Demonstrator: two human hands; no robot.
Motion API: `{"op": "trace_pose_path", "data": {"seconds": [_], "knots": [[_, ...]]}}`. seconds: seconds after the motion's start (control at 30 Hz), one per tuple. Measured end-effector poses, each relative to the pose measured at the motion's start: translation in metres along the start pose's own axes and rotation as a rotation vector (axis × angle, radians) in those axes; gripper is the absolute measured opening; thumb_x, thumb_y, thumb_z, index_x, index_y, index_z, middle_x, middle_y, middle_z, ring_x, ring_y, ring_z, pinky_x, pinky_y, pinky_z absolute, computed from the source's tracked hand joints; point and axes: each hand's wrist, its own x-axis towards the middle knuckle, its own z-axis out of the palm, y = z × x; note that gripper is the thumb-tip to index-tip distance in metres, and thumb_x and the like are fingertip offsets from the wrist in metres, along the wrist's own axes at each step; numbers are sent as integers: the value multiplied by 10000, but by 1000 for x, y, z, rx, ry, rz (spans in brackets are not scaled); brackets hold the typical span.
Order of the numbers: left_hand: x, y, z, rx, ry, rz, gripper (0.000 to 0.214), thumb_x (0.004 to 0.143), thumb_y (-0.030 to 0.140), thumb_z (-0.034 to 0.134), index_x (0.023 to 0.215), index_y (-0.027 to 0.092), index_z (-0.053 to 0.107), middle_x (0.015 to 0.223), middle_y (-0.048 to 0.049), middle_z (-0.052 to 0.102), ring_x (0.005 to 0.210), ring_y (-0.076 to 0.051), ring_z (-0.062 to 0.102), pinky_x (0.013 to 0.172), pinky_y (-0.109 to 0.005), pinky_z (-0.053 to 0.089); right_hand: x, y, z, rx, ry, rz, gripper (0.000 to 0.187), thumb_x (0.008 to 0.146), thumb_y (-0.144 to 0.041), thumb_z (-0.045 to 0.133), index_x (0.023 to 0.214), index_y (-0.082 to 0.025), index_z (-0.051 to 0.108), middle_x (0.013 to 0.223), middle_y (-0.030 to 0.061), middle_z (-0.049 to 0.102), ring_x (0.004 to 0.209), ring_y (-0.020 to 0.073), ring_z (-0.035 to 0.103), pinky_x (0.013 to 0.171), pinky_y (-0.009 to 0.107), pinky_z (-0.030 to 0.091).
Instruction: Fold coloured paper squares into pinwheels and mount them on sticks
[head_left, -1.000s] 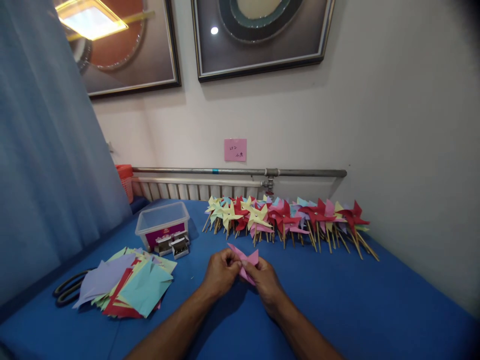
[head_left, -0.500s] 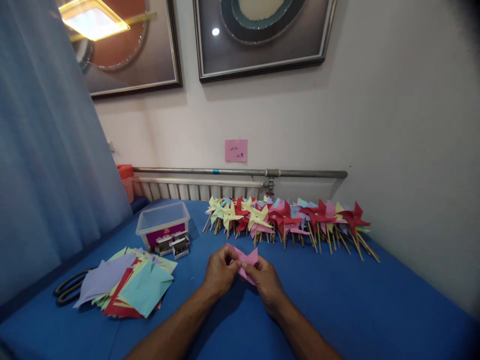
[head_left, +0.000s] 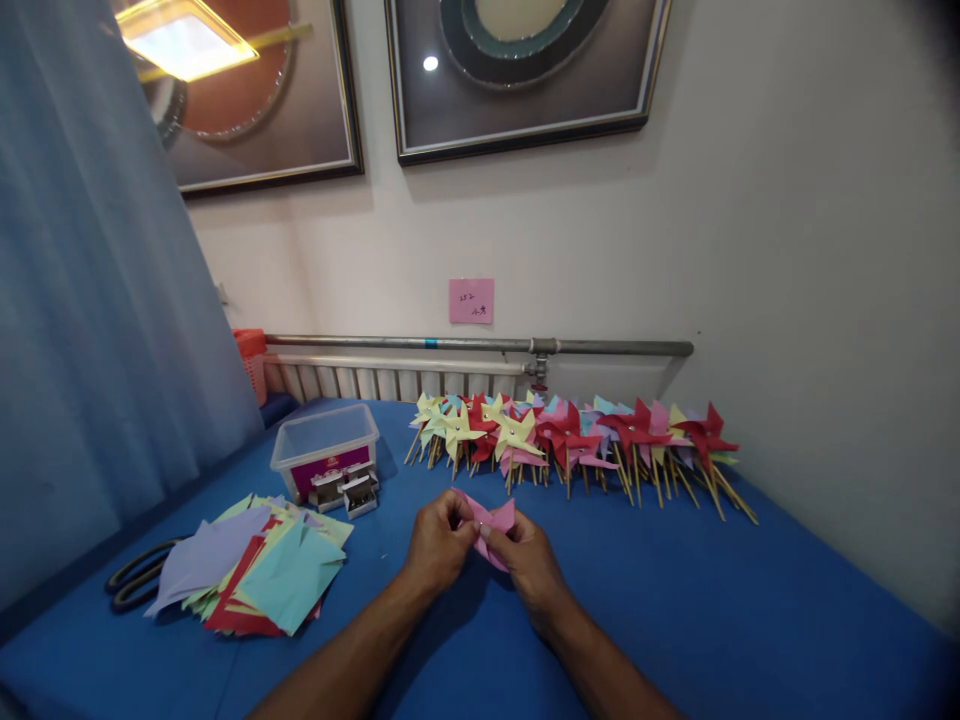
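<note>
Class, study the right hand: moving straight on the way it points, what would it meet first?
Probably the left hand: the right hand points up-left, across the pink paper both hands pinch, straight at it, though depth is unclear.

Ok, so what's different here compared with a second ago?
Very little. The left hand and right hand still pinch the pink paper between them. The right hand's fingers have crept slightly up over its middle, so less of its lower part shows. The row of pinwheels, stack of paper squares, plastic box and scissors have not moved.
</note>
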Motion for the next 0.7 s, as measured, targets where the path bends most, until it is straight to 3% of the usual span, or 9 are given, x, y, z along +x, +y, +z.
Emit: {"op": "trace_pose_path", "data": {"seconds": [0.1, 0.33, 0.57, 0.7], "knots": [[0, 0, 0, -23, -14, -8, 147, 685, 256, 641, 652, 204, 507, 600, 49, 485, 581, -105, 420, 569, -235, 341, 0, 0, -1, 6, 11, 10, 410, 653, -510, 822, 844, -164, 711, 733, 28, 713, 690, 201, 611, 657, 301, 465], [8, 2, -7, -162, 42, -173, 287, 652, 416, 740, 719, 172, 604, 600, 30, 545, 540, -104, 461, 537, -235, 348, -1, 0, -2, 101, 43, 37, 373, 645, -477, 820, 833, -183, 691, 725, 16, 707, 689, 199, 620, 635, 282, 479], [7, 4, -9, -277, -182, -295, 444, 653, 563, 779, 656, 157, 599, 540, -2, 583, 484, -95, 434, 513, -238, 314, 1, 5, -3, 87, 49, 42, 424, 648, -509, 820, 874, -168, 710, 757, 33, 730, 694, 205, 628, 660, 304, 497], [7, -6, -7, -220, -173, -291, 460, 701, 611, 702, 630, 175, 575, 526, 18, 536, 482, -101, 407, 509, -249, 287, 4, 8, -5, 86, 35, 61, 399, 623, -487, 830, 841, -172, 716, 721, 25, 724, 671, 205, 626, 646, 304, 492]]}}
